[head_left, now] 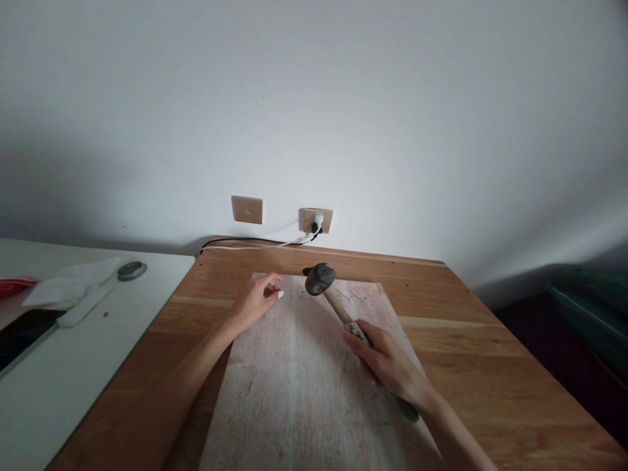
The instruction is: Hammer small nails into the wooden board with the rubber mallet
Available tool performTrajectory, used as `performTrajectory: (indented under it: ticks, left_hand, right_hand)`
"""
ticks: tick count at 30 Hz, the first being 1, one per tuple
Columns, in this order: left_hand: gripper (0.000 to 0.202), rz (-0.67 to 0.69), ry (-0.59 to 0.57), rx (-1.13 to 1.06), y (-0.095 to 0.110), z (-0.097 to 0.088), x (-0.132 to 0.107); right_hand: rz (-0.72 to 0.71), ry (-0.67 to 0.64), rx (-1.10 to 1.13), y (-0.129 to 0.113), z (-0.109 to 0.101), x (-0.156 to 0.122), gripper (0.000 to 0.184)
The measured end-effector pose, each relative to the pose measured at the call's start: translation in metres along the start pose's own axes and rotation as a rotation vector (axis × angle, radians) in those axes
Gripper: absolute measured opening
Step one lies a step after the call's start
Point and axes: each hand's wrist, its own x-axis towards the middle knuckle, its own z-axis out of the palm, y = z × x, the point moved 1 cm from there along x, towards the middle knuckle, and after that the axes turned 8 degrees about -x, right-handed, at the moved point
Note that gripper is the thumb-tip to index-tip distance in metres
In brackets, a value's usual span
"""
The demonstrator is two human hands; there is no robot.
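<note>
My right hand [387, 363] is wrapped round the wooden handle of a hammer [328, 288], whose dark metal head hangs just above the far end of a pale, worn board [294, 392]. My left hand [258, 297] rests on the board's far left corner with fingers pinched on a small white object [280, 294] too small to name. The hammer head is a short way to the right of that pinch. The board lies lengthwise on a brown wooden table [466, 340].
A white table [73, 366] adjoins on the left, with a dark tablet [24, 330], white cloths [73, 281], a white flat tool [83, 306] and a round grey disc [131, 269]. On the wall are a switch [247, 209] and a socket [315, 220] with cables.
</note>
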Motion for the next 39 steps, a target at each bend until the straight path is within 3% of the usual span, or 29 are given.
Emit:
performTrajectory:
  ticks: [5,9,20,39]
  left_hand:
    - [0.035,-0.047,0.005,0.011,0.001,-0.001,-0.001]
    - [0.039,-0.046,0.011,0.019,0.002,0.000,-0.001]
    - [0.048,-0.045,0.035,0.016,0.007,-0.003,-0.001]
    - [0.047,-0.036,0.029,0.025,0.004,-0.003,-0.001]
  right_hand:
    - [-0.022,-0.058,-0.020,-0.031,0.007,0.022,0.044]
    - [-0.024,-0.086,-0.037,-0.040,0.014,0.029,0.039]
    - [-0.025,-0.101,-0.066,-0.040,0.024,0.028,0.030]
    - [-0.080,-0.079,-0.085,-0.037,0.027,0.026,0.035]
